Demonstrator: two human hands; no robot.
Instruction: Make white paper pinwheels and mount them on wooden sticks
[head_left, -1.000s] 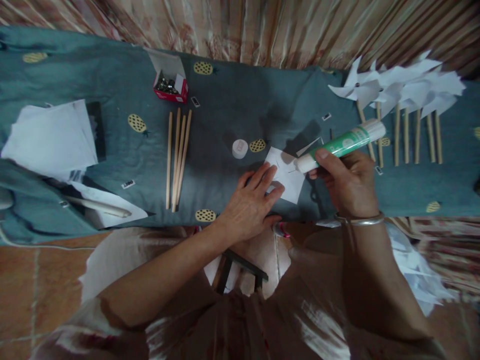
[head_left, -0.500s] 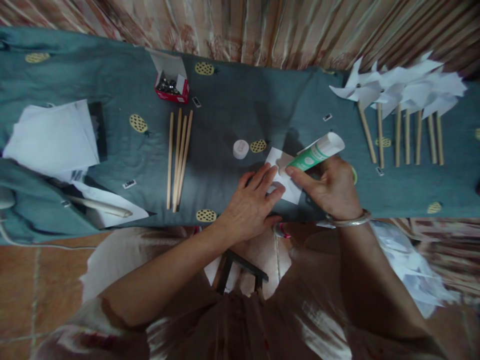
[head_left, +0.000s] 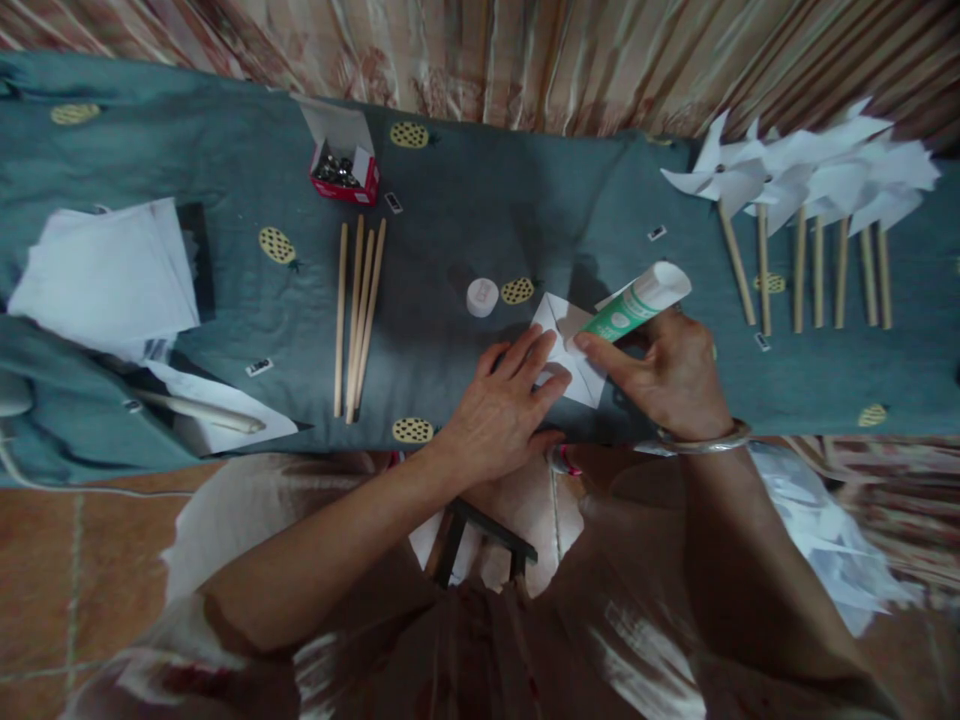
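A small white paper square (head_left: 579, 378) lies on the teal cloth (head_left: 480, 200) near its front edge. My left hand (head_left: 504, 408) rests flat on the square's left side, fingers spread. My right hand (head_left: 669, 375) grips a green and white glue stick (head_left: 632, 302), tilted, with its tip down on the middle of the paper. A silver bangle (head_left: 701, 442) circles my right wrist. The glue stick's white cap (head_left: 481, 297) stands on the cloth just left of the paper.
Several wooden sticks (head_left: 356, 315) lie left of the cap. A red box of pins (head_left: 343, 172) sits behind them. White paper sheets (head_left: 101, 272) are stacked at far left. Finished paper pinwheels on sticks (head_left: 802, 210) lie at the right. A striped curtain hangs behind.
My right hand swung the glue stick down from a raised, level hold and set its tip on the paper. My left hand stayed flat on the square.
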